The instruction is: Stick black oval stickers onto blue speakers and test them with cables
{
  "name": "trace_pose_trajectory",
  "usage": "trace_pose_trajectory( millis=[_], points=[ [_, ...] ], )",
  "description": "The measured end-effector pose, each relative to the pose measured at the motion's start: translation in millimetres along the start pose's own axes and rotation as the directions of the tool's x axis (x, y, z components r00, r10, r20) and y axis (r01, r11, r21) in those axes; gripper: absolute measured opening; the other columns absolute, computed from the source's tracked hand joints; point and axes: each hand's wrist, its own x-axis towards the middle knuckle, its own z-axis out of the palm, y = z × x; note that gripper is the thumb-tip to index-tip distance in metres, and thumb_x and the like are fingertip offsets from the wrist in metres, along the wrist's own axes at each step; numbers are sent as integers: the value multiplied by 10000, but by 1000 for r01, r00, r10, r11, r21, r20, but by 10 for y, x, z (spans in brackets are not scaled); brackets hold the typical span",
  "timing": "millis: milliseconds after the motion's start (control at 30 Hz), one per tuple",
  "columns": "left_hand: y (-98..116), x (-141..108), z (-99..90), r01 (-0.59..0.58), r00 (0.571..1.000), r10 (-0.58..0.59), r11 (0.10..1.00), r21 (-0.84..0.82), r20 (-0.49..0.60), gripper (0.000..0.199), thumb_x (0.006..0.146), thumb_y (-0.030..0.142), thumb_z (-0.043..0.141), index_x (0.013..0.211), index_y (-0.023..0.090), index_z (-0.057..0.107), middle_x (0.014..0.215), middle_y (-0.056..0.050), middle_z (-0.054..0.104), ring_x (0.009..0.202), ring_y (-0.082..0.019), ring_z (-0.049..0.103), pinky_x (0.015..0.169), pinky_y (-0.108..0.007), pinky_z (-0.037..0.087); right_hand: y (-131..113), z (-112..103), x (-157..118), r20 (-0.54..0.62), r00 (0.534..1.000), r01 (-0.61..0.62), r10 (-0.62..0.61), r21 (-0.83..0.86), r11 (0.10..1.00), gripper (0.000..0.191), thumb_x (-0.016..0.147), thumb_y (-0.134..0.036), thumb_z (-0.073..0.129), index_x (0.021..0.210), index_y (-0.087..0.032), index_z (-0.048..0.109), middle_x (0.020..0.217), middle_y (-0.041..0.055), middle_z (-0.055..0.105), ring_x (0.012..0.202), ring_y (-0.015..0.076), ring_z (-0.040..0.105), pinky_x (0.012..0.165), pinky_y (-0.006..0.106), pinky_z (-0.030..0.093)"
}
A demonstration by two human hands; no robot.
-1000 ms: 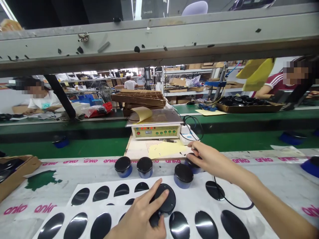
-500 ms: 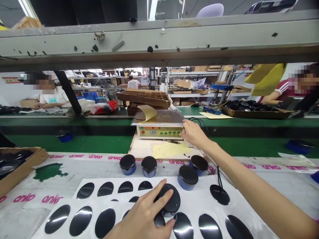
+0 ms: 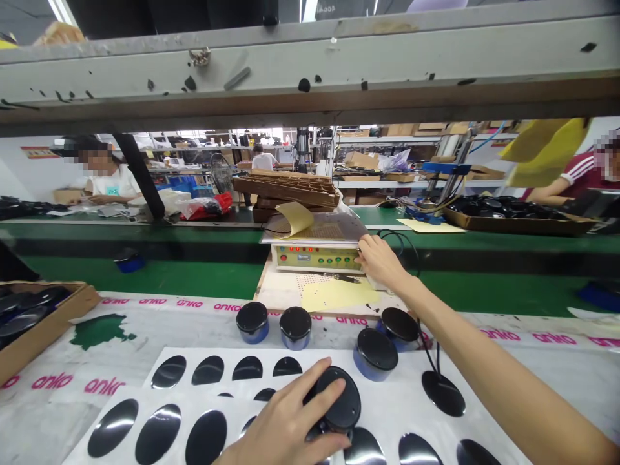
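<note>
My left hand [image 3: 285, 420] is closed round a short round black-topped case [image 3: 346, 400], its fingers across the top and the thumb low on the near side. The case is over white sheets [image 3: 159, 403] that bear rows of glossy black discs [image 3: 206, 436]. Pinched fingers of my right hand [image 3: 382, 261] rest at the right end of a box with a control panel [image 3: 317, 257], lit red lamps and green buttons. What they grip there is hidden. Several more black-topped cases with blue sides, such as one in front [image 3: 375, 352], stand beyond the sheets.
A cardboard tray [image 3: 72, 316] of black parts is at the left. Behind the worktop runs a green belt [image 3: 194, 281] with more cases. Overhead spans a grey shelf beam [image 3: 271, 81]. A black disc with a cord [image 3: 443, 392] lies at right. People sit across the belt.
The view has shifted slightly, so most things sit a little further right. Both hands keep their places, the left on the case and the right at the box's end.
</note>
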Motion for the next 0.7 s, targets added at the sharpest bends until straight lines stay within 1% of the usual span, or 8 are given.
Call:
trace_pose_trajectory(
  millis=[200,367,533,700],
  points=[
    [-2,-2,0,18,1000,-18,1000,-12,24,556,837,394,639,1322,203,447,1336,-204,546,1105,-288,633,853,-326,572,19,26,-5,-9,1000,25,-24,6,1000,290,919,-319,583,1154,-147,574,1154,83,591,983,208,605,821,405,521],
    [-3,-9,-2,28,999,-27,999,-22,44,549,855,400,607,1337,213,424,1354,-193,532,1134,-285,614,880,-332,559,0,58,-10,-19,1000,-5,5,4,1000,291,919,-313,584,1158,-147,574,1167,89,586,995,211,601,833,410,517],
    [-3,-1,-2,20,998,-19,1000,-17,54,508,905,404,528,1354,201,404,1355,-202,527,1187,-280,574,907,-344,543,12,25,-15,-6,1000,10,-10,14,1000,290,920,-317,583,1154,-147,575,1159,87,590,986,208,604,825,405,520],
    [9,9,-18,27,997,-26,1000,-13,73,505,904,413,529,1345,203,404,1350,-210,529,1172,-282,586,888,-349,555,5,50,-9,-18,1000,2,-2,15,1000,292,919,-316,585,1155,-145,575,1161,88,589,989,210,604,827,407,519]
  ],
)
